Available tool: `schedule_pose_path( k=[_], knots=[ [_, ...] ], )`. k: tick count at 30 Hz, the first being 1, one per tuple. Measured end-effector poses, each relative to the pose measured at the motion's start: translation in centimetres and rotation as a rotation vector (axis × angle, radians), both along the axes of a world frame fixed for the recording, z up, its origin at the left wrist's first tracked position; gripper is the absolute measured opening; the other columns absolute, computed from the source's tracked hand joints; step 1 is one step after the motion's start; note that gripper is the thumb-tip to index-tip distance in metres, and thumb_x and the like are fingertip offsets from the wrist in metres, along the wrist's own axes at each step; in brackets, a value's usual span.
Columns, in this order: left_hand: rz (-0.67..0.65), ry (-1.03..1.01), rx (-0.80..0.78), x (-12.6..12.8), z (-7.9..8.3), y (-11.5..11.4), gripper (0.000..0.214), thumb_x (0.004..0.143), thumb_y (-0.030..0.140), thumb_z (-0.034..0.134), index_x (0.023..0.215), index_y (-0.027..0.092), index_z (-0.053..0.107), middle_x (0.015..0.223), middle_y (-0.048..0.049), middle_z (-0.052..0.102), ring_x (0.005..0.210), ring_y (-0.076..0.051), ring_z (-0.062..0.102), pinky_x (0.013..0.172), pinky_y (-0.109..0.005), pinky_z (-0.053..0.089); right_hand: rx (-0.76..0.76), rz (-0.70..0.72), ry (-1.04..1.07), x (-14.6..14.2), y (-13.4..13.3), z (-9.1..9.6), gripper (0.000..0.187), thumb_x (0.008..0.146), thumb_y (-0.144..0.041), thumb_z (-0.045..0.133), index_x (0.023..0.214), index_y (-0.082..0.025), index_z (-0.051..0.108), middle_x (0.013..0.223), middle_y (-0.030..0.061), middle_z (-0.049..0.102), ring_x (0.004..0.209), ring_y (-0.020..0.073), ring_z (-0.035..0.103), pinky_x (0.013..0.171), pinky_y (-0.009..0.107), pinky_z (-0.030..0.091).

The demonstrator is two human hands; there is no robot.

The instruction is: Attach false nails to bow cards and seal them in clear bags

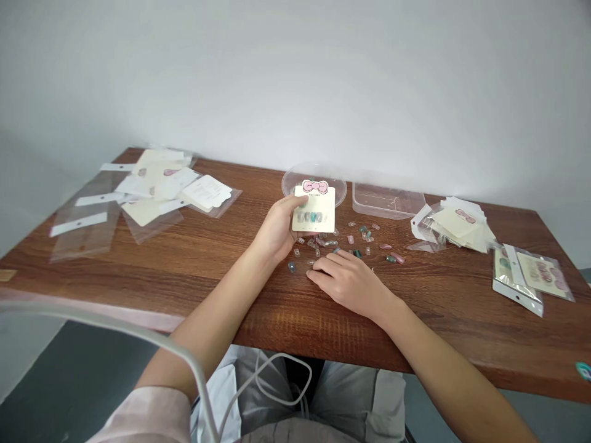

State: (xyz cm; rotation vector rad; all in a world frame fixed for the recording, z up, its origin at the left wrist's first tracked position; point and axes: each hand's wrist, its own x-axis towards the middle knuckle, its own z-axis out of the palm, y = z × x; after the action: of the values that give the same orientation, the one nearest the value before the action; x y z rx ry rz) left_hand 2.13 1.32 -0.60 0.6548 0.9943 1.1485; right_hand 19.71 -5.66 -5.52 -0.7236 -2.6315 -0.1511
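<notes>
My left hand [278, 229] grips a cream card [314, 225] with a pink bow printed at its top, thumb across its face. A row of press-on nails in grey, clear and teal is fixed on the card. My right hand [344, 278] rests palm down on the table, fingers slightly apart and stretched toward loose press-on nails [350, 239]. These lie scattered in clear, pink and dark green around its fingertips. A dark blue nail [292, 267] lies left of that hand. The undersides of the right fingers are hidden.
Behind the card stands a round clear plastic lid [340, 184], beside a rectangular clear box [388, 209]. Plastic sleeves [87, 215] and cream cards [143, 209] pile at the left. More cards [462, 224] and packed nail sets [542, 271] lie right. A white cable [184, 354] crosses the foreground.
</notes>
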Motion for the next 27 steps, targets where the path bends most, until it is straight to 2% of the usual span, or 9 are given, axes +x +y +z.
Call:
schedule_pose_path(
  k=[2, 5, 8, 10, 14, 20, 27],
  knots=[
    [-0.002, -0.005, 0.007, 0.0, -0.1, 0.0, 0.019, 0.084, 0.02, 0.066, 0.099, 0.01, 0.073, 0.079, -0.008, 0.074, 0.063, -0.017, 0.067, 0.047, -0.023, 0.053, 0.003, 0.001, -0.009, -0.1, -0.1, 0.0, 0.022, 0.1, -0.007, 0.056, 0.091, -0.018, 0.073, 0.09, 0.0049, 0.071, 0.078, 0.0184, 0.059, 0.072, 0.035, 0.042],
    [-0.01, -0.011, 0.008, 0.0, -0.1, 0.0, 0.018, 0.085, 0.021, 0.067, 0.098, 0.011, 0.073, 0.08, -0.0082, 0.074, 0.065, -0.017, 0.068, 0.048, -0.023, 0.054, -0.07, 0.01, 0.002, -0.2, -0.2, 0.1, 0.019, 0.101, -0.012, 0.058, 0.094, -0.02, 0.074, 0.09, 0.0046, 0.07, 0.079, 0.0188, 0.06, 0.073, 0.035, 0.043],
    [-0.007, -0.012, -0.008, 0.0, -0.1, 0.0, 0.018, 0.085, 0.023, 0.068, 0.098, 0.012, 0.073, 0.082, -0.0087, 0.075, 0.067, -0.018, 0.068, 0.049, -0.024, 0.054, -0.158, -0.003, 0.022, -0.1, -0.2, 0.2, 0.013, 0.101, -0.022, 0.062, 0.104, -0.019, 0.073, 0.093, 0.0061, 0.07, 0.084, 0.0205, 0.062, 0.076, 0.036, 0.047],
    [-0.008, -0.011, -0.013, 0.0, 0.0, 0.0, 0.017, 0.084, 0.023, 0.068, 0.097, 0.012, 0.073, 0.081, -0.0082, 0.075, 0.068, -0.019, 0.068, 0.05, -0.024, 0.054, -0.18, -0.031, 0.023, 0.0, -0.1, 0.3, 0.017, 0.102, -0.027, 0.062, 0.11, -0.018, 0.073, 0.095, 0.0075, 0.07, 0.087, 0.0218, 0.063, 0.078, 0.037, 0.05],
    [-0.027, -0.008, -0.016, 0.1, 0.0, -0.1, 0.018, 0.083, 0.021, 0.068, 0.098, 0.012, 0.073, 0.082, -0.0078, 0.075, 0.067, -0.019, 0.068, 0.049, -0.025, 0.055, -0.204, -0.049, 0.042, 0.3, 0.3, 0.3, 0.018, 0.102, -0.027, 0.061, 0.109, -0.019, 0.075, 0.097, 0.0082, 0.068, 0.085, 0.0214, 0.062, 0.077, 0.037, 0.052],
    [-0.085, -0.003, 0.0, 0.2, -0.2, -0.2, 0.029, 0.085, 0.024, 0.067, 0.11, 0.01, 0.073, 0.089, -0.0114, 0.077, 0.07, -0.021, 0.071, 0.047, -0.025, 0.054, -0.317, -0.051, 0.058, 0.4, 0.8, -0.2, 0.021, 0.102, -0.028, 0.063, 0.115, -0.024, 0.079, 0.098, 0.0071, 0.063, 0.089, 0.021, 0.061, 0.08, 0.037, 0.053],
    [-0.123, 0.004, -0.008, 0.4, -0.2, -0.2, 0.031, 0.086, 0.024, 0.066, 0.113, 0.01, 0.073, 0.095, -0.0132, 0.078, 0.077, -0.023, 0.073, 0.051, -0.027, 0.057, -0.344, -0.061, 0.084, 0.3, 1.0, -0.7, 0.021, 0.101, -0.032, 0.066, 0.113, -0.025, 0.08, 0.099, 0.007, 0.062, 0.093, 0.0205, 0.061, 0.084, 0.038, 0.054]
  ],
)
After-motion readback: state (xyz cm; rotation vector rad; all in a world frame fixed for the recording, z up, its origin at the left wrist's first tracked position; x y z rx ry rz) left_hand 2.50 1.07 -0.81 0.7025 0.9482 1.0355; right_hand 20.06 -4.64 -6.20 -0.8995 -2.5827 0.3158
